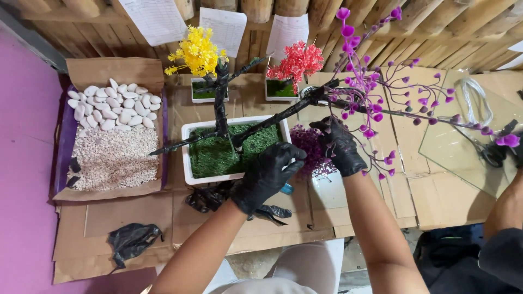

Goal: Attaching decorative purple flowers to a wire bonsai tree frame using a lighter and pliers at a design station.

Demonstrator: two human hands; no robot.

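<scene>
Fingers of the left hand point(267, 174), in a black glove, curl loosely at the white planter's point(188, 158) front right corner; whether they pinch anything I cannot tell, though a bit of blue shows just under the palm. The right hand point(340, 147), also gloved, is clenched around purple blossoms at the base of a flowering twig point(381, 98) that fans out toward 2 o'clock.

The planter sits at centre, filled with green turf point(215, 155), and a black tree trunk point(220, 103) rises from it with a long branch point(272, 120) slanting toward 1 o'clock.

Risks, as I judge them: the twig's thin stems could snag the branch or shed petals if pulled hard; a sideways tug could tilt the trunk in the turf. A glass sheet point(457, 147) lies at 3 o'clock, its edge near the twig's tips, and another person's arm point(506, 207) works there, so swinging right is cramped. At 12 o'clock a yellow tree point(199, 51) and a red tree point(297, 62) stand close behind the planter. The pebble box point(111, 130) fills 9 o'clock. Open cardboard point(163, 218) lies toward 7 o'clock, apart from two black bags point(133, 239).
</scene>
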